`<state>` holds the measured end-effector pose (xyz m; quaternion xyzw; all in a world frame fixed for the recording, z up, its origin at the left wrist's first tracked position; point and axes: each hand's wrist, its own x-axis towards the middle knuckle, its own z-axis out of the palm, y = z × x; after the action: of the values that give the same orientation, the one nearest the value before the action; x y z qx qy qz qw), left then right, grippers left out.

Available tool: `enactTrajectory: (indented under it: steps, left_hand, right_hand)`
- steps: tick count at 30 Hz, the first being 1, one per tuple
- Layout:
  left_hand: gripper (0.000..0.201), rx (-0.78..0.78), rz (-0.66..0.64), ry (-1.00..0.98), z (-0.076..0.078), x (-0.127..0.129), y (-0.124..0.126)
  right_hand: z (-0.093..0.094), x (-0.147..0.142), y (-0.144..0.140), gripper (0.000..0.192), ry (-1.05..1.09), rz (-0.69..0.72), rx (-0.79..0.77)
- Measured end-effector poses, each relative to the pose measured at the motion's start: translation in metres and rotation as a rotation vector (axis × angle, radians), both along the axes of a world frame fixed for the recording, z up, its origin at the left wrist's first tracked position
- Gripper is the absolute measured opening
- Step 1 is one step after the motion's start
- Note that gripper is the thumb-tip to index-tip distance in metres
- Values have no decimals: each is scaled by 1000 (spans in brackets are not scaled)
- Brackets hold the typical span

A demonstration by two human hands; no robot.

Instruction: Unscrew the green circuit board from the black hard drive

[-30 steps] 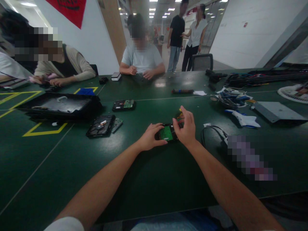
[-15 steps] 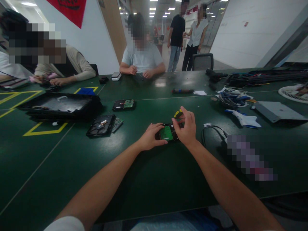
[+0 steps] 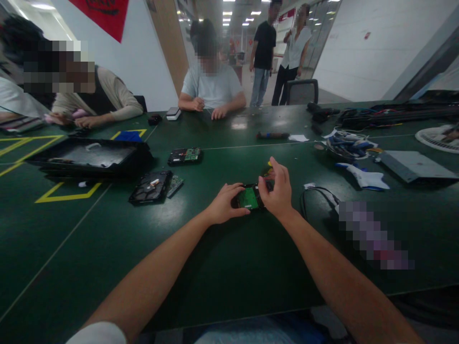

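Note:
A hard drive (image 3: 250,198) lies on the green table in front of me, its green circuit board facing up. My left hand (image 3: 228,203) grips its left end, the thumb along the near edge and the fingers on the far edge. Above the drive's right end, my right hand (image 3: 277,190) is closed around a screwdriver (image 3: 269,165) with a yellow and dark handle. The fingers cover most of the handle, and the screwdriver's tip is hidden behind them.
Left of my hands lie an opened hard drive (image 3: 150,186), a small circuit board (image 3: 175,186) and another hard drive (image 3: 184,155). Black trays (image 3: 93,155) stand farther left. On the right are a cable (image 3: 317,188), a metal box (image 3: 418,165) and a glove (image 3: 362,177). Co-workers sit across the table.
The screwdriver handle has turned within my right fingers, and less of its yellow shows. My left hand and the hard drive stay in place.

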<state>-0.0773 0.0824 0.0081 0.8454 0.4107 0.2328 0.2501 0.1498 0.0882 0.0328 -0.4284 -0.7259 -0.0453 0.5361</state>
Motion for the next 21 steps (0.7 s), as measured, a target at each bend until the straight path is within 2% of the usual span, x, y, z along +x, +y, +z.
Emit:
enactTrajectory:
  steps: [21]
  left_hand:
    - [82,9,4,-2,0,1,0]
  right_hand:
    - [0,0,-1,67,6,24,-7]
